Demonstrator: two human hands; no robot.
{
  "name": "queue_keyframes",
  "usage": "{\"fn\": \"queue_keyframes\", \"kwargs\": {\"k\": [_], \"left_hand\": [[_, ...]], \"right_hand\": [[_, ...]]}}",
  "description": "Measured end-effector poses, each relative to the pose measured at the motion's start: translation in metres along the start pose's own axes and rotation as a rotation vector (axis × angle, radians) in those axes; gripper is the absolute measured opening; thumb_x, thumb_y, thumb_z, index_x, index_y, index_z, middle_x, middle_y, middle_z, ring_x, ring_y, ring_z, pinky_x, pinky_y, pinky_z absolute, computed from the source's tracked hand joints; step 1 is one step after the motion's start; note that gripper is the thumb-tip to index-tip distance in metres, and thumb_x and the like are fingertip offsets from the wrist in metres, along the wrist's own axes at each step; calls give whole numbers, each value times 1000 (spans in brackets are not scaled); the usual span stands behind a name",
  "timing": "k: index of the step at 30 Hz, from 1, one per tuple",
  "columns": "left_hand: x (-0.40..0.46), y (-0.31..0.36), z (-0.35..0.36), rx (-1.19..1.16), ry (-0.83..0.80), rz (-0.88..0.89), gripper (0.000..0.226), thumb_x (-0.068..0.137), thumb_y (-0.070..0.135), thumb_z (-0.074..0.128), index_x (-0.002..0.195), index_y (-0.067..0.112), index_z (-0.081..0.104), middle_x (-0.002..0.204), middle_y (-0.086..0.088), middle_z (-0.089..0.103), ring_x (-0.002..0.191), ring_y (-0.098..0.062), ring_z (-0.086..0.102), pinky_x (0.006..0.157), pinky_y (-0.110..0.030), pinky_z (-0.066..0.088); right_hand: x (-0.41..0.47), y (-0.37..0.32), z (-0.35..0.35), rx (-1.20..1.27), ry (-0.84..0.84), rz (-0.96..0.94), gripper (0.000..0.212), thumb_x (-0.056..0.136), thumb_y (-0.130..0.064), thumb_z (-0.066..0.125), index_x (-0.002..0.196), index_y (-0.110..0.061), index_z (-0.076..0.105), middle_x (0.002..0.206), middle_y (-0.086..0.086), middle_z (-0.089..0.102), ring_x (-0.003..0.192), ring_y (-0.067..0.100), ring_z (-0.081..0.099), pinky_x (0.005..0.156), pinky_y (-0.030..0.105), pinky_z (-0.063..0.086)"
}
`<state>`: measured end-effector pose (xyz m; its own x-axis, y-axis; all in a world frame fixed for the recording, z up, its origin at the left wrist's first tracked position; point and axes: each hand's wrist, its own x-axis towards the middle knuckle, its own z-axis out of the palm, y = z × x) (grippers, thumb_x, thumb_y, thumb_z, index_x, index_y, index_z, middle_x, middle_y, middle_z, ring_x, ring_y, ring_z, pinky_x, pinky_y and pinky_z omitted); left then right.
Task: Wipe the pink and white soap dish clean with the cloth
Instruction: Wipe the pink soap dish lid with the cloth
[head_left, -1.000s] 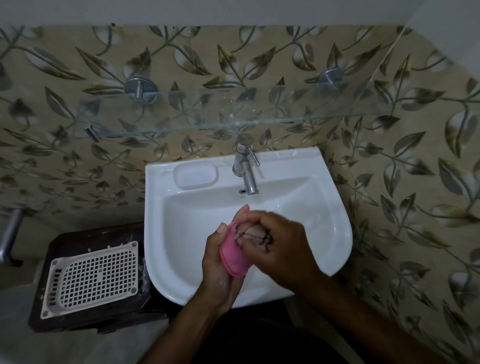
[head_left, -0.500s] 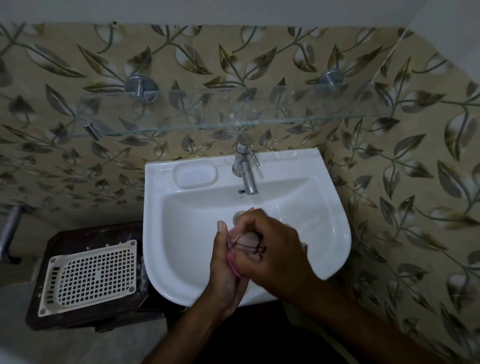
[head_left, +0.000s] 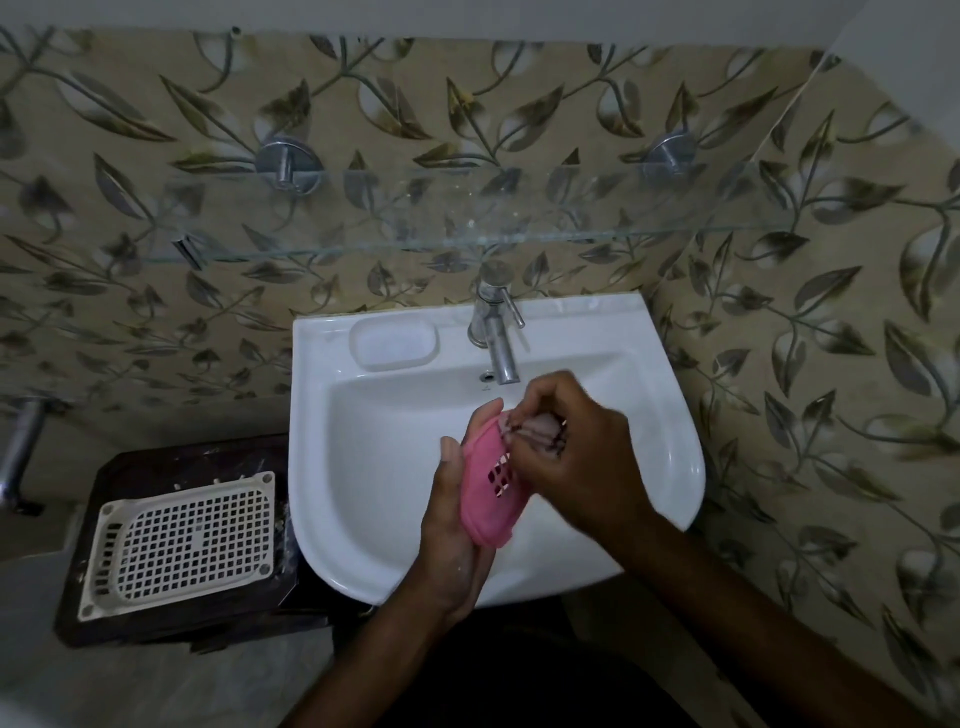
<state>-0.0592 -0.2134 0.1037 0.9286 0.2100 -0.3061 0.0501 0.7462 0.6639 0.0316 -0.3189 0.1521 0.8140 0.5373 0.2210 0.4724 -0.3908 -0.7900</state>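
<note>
- The pink soap dish (head_left: 488, 493) is held up on edge over the bowl of the white sink (head_left: 363, 467), in front of the tap (head_left: 496, 332) and a little below its spout
- The left hand (head_left: 449, 525) cradles the dish from the left: its grip is wrapped round the pink piece, thumb along the near left edge and fingertips showing past the top rim
- A patch of square holes shows in the pink face turned toward the right hand
- The right hand (head_left: 571, 457) comes in from the right of the sink, its grip curled tight on a small bunched cloth (head_left: 537, 434), pale with dark marks
- The cloth is pressed against the upper end of the dish, just under the tap spout; how much of the dish it covers cannot be told, as the fingers hide the contact
- A white slotted tray (head_left: 182, 545) lies flat on a dark stand (head_left: 156, 623) just left of the sink, well apart from both hands
- A moulded soap recess (head_left: 395, 343) sits in the sink's back ledge, left of the tap
- A glass shelf (head_left: 467, 228) on two metal brackets runs along the leaf-patterned tile wall (head_left: 831, 364) above the sink
- A metal pipe fitting (head_left: 21, 447) shows far left of the sink
</note>
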Motion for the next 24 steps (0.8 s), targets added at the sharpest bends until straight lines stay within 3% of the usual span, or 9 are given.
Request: {"fn": "queue_keyframes", "kwargs": {"k": [4,7,9,13,16,19,22,24], "left_hand": [[1,-2,-3,-23,25,-23,97,77,68,74,151,13,47,146,-26,56,134,-34,58,98,-35,56],[1,0,0,-7,-6,-25,108,71,72,77,153,10,43,144,-21,59,130,-30,62,95,-34,56],[3,1,1,36,-10,-21,103,74,74,73,153,15,43,147,-16,59,133,-28,59,99,-34,55],[3,-5,-5,42,29,-39,78,91,63,52,148,10,49,146,-20,59,135,-29,58,101,-31,54],[1,-3,-2,51,27,-53,101,81,70,69,151,2,43,147,-26,55,137,-34,55,106,-38,52],[1,-1,-1,52,24,-31,97,83,72,66,153,7,43,149,-22,54,141,-34,51,115,-42,45],[0,-3,-3,21,22,-51,82,91,64,52,150,7,47,145,-20,58,135,-32,57,110,-38,49],[-1,-2,-2,-13,30,-65,95,85,65,67,150,0,44,143,-24,58,130,-31,61,102,-36,55]], "right_hand": [[-29,-26,16,95,-131,-130,25,76,-1,80,90,-14,64,88,-8,66,79,10,66,70,28,55],[-12,-7,9,123,-8,27,28,79,0,81,92,-15,61,82,-14,69,65,5,69,56,17,52],[-7,-1,8,69,62,53,28,81,-7,81,94,-18,59,81,-11,68,64,8,69,53,23,55],[-28,-20,20,126,-60,-67,30,74,1,81,87,-18,60,86,-11,67,77,11,68,66,26,54],[-17,-2,12,125,-16,17,35,76,2,83,88,-20,57,82,-21,67,73,2,69,64,12,48],[-16,-5,13,66,57,-12,32,75,1,82,86,-16,58,82,-16,64,76,5,68,65,15,49],[-29,-22,19,133,-10,-103,41,72,6,81,85,-25,57,85,-6,68,78,11,68,66,24,53],[-21,-12,13,150,-31,-65,41,74,5,82,87,-25,57,89,-10,71,79,9,71,67,21,55]]}}
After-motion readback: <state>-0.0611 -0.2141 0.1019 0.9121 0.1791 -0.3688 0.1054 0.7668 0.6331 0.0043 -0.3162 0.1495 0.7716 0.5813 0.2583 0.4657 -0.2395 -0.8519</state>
